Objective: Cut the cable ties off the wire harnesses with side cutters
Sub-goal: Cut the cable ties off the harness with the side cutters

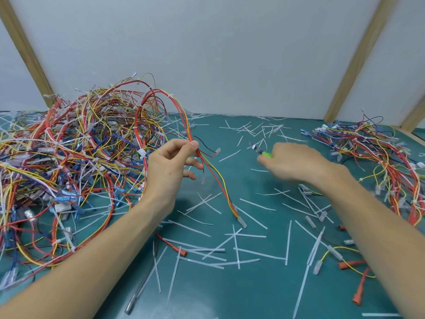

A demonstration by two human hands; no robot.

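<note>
red-yellow harness pinched aloft, green-handled cutters gripped

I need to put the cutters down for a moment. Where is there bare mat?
The barest patch of mat lies between the left hand and the right hand; another lies beside the right forearm. The big wire pile at left, the smaller pile at right and the cut ties crowd the rest.
</note>
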